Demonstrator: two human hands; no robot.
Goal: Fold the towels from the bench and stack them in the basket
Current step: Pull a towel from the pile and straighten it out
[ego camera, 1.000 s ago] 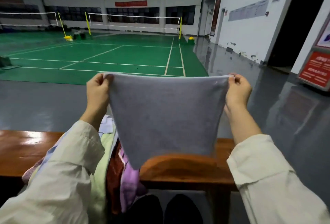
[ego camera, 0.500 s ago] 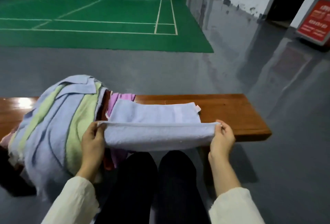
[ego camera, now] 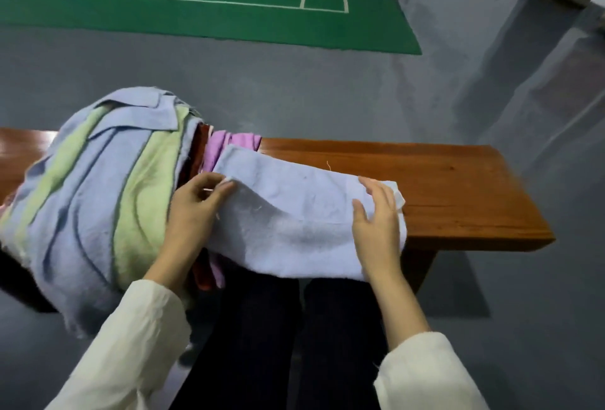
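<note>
Left hand point(ego camera: 193, 213) pinching, right hand point(ego camera: 378, 226) flat on pale blue terry towel point(ego camera: 294, 206), front edge of brown wooden table point(ego camera: 458, 187); mid-fold, probably halving crosswise next.

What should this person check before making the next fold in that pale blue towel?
1. Support: towel rests on the bench, near edge overhanging: ok.
2. Grip: left hand pinches the towel's left end: ok.
3. Hold-down: right hand lies flat on its right end: ok.
4. Neighbour: towel pile steady: cannot tell.
5. Target: basket within reach: cannot tell, not in view.
</note>
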